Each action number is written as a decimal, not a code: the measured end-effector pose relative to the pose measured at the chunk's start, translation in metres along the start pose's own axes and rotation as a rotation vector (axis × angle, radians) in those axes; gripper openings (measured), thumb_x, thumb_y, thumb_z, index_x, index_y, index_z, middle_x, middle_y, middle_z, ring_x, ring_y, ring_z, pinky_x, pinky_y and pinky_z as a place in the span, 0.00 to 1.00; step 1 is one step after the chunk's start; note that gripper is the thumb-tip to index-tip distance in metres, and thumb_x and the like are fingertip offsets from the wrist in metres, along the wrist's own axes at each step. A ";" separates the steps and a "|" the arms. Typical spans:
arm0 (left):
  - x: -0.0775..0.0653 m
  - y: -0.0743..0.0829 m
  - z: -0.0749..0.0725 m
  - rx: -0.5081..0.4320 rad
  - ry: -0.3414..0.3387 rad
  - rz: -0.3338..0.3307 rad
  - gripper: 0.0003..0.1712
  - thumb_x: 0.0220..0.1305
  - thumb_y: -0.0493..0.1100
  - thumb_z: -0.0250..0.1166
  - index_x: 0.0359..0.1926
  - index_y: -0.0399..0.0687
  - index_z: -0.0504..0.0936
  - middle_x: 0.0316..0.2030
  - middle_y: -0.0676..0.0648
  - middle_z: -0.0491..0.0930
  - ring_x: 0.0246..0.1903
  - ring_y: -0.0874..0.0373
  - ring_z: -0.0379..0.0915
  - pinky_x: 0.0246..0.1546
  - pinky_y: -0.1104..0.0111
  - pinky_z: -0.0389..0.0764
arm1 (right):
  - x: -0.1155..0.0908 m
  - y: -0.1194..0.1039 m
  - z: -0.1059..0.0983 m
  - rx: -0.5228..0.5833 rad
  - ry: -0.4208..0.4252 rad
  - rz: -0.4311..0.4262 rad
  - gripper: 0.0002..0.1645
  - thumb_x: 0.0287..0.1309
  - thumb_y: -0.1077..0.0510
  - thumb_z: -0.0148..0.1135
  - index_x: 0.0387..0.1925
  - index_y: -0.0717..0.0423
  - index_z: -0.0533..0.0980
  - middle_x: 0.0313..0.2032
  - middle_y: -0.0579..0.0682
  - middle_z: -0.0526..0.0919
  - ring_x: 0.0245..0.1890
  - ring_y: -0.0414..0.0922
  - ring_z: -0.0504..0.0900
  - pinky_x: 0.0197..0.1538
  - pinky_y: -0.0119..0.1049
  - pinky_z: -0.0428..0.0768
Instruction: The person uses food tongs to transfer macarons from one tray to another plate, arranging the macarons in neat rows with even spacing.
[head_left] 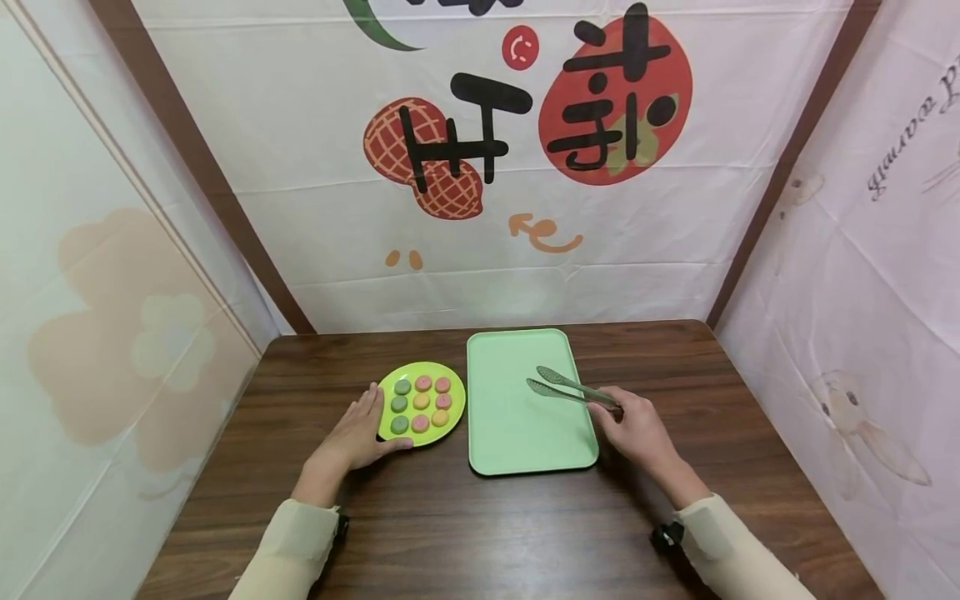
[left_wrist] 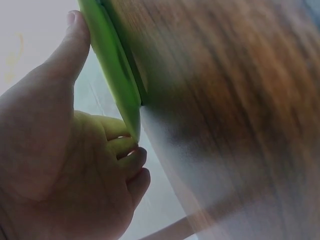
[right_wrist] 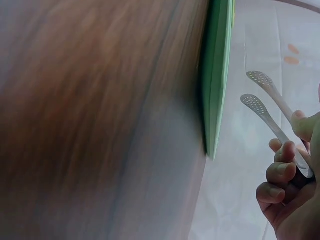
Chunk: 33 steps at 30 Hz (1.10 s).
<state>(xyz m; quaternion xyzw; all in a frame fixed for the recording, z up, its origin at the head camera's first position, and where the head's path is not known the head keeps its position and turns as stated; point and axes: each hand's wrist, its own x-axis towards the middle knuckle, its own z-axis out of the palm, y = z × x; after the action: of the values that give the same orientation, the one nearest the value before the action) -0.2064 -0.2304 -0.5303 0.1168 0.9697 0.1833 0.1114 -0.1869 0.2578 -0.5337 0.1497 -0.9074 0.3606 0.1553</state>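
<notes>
A yellow-green plate [head_left: 457, 417] at left of centre bears several small macarons [head_left: 422, 402] in green, pink and yellow. My left hand [head_left: 358, 433] rests against the plate's left side, thumb at its near edge and fingers along its far left. In the left wrist view, the thumb and fingers of that hand [left_wrist: 85, 150] touch the plate's rim [left_wrist: 107, 55]. Metal tongs [head_left: 577, 392] with perforated tips are gripped at the handle end by my right hand [head_left: 633, 425]. Their tips stand apart over the pale green tray [head_left: 513, 433], holding nothing. The right wrist view shows fingers curled round the tongs [right_wrist: 272, 120].
Both plate and tray lie on a dark wooden table [head_left: 480, 533], the tray just right of the plate. A printed white curtain [head_left: 315, 225] hangs behind the table, with more cloth [head_left: 862, 333] along the right and left sides.
</notes>
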 end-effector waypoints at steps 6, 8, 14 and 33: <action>0.001 -0.001 -0.001 -0.007 -0.003 0.006 0.73 0.67 0.72 0.69 0.82 0.22 0.43 0.83 0.24 0.38 0.83 0.29 0.38 0.83 0.41 0.47 | -0.005 0.012 -0.011 -0.036 0.037 0.057 0.15 0.70 0.54 0.74 0.53 0.58 0.85 0.28 0.44 0.81 0.22 0.39 0.72 0.27 0.35 0.73; 0.001 -0.001 -0.001 -0.005 -0.004 0.005 0.73 0.67 0.72 0.69 0.82 0.22 0.42 0.83 0.24 0.38 0.83 0.30 0.38 0.83 0.41 0.47 | -0.007 0.015 -0.014 -0.048 0.049 0.069 0.16 0.70 0.55 0.74 0.53 0.59 0.85 0.29 0.46 0.81 0.23 0.40 0.72 0.27 0.35 0.73; 0.001 -0.003 0.000 0.001 -0.003 0.008 0.73 0.66 0.73 0.69 0.82 0.22 0.42 0.83 0.24 0.38 0.83 0.30 0.38 0.83 0.41 0.47 | -0.011 0.025 -0.020 -0.087 0.082 0.102 0.17 0.70 0.55 0.74 0.53 0.62 0.85 0.32 0.50 0.85 0.24 0.42 0.74 0.30 0.38 0.76; 0.002 -0.008 0.004 -0.005 0.021 0.017 0.72 0.68 0.73 0.67 0.83 0.23 0.41 0.83 0.25 0.37 0.83 0.30 0.36 0.83 0.40 0.44 | -0.011 0.039 -0.034 -0.186 0.120 0.232 0.22 0.74 0.50 0.69 0.53 0.67 0.83 0.27 0.54 0.84 0.20 0.44 0.72 0.27 0.41 0.73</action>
<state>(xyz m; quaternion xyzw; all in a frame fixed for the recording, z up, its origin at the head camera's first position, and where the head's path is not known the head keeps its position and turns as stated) -0.2085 -0.2362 -0.5371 0.1226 0.9693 0.1880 0.1001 -0.1857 0.3106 -0.5378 0.0070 -0.9372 0.2987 0.1797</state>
